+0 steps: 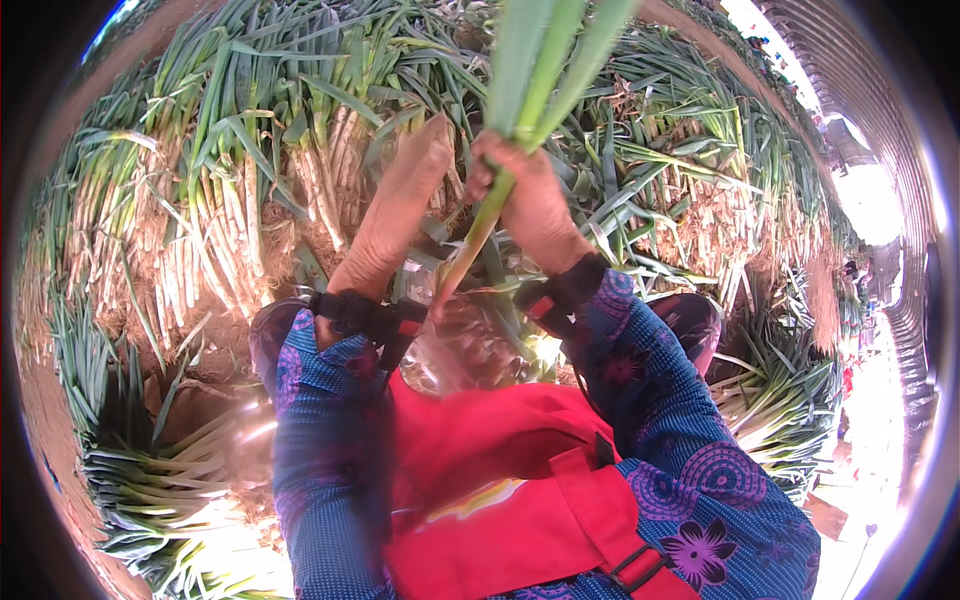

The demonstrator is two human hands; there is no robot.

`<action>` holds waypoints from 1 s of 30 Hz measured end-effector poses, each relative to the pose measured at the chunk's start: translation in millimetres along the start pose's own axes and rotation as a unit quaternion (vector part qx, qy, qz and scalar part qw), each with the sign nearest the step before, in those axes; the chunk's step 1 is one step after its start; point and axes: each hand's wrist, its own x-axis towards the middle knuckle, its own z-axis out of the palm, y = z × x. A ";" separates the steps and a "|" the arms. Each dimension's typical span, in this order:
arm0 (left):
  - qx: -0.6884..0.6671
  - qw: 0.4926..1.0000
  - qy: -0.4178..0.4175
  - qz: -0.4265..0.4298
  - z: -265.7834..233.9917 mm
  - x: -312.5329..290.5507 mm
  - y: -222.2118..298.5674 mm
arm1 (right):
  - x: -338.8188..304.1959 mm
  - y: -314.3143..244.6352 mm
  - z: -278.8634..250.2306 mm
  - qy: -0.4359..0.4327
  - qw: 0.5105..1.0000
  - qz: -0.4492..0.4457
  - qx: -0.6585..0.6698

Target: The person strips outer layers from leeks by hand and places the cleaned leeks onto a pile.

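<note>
Green-and-white leek pile [160, 500]: lower left of my view, leaves outward, pale ends inward; I judge the common direction to be deliberate, keeping like ends together.
Left leek bank [205, 225]: laid side by side beyond the left forearm, green tops away, pale shanks and rootlets toward the person. That puts the shanks, I judge, within easy reach.
Left hand [425, 155]: raised edge-on just left of the held stalk, with a gap at finger height. Fingers are mostly hidden; I cannot tell whether they are curled or extended, and I see nothing gripped.
Held leek [487, 215]: between the two hands and forearms, slanted. Leaves rise beyond the upper edge; the pale end drops toward the left wrist strap [352, 315]. Contact there I cannot confirm.
Red apron [480, 420]: across the lap, below the leek's pale end; I judge it worn against soil.
Right hand [525, 180]: fingers wrapped around the leek just under the leaf fan. I judge this grasp leaves the shank exposed.
Right leek bank [700, 215]: beyond the right forearm, pale shanks nearer than leaves.
Lower-right leek pile [775, 425]: beside the right sleeve.
Corrugated wall [880, 50]: far right, bent by my lens.
</note>
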 end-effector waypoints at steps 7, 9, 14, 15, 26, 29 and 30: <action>-0.085 0.970 -0.207 -0.097 39.8 -18.9 -13.0 | -6.1 -74.1 -48.5 0.003 0.989 -0.024 0.148; -0.132 0.962 -0.206 -0.119 61.1 -16.3 -16.6 | -12.5 -83.4 -63.6 -0.014 0.985 -0.028 0.172; -0.271 0.933 -0.167 -0.168 107.1 -12.7 -25.5 | -25.1 -95.8 -98.2 -0.054 0.981 -0.038 0.182; -0.270 0.938 -0.153 -0.153 116.1 -13.2 -29.2 | -26.1 -95.7 -105.4 -0.071 0.978 -0.039 0.190; -0.253 0.948 -0.061 -0.182 161.2 -7.6 -63.0 | -37.0 -85.9 -175.3 -0.077 0.960 -0.057 0.263; -0.312 0.924 -0.022 -0.219 162.5 -9.7 -62.2 | -38.3 -88.8 -179.0 -0.056 0.964 -0.042 0.258; -0.351 0.907 0.001 -0.234 162.4 -9.0 -61.8 | -39.7 -88.5 -180.6 -0.055 0.963 -0.045 0.260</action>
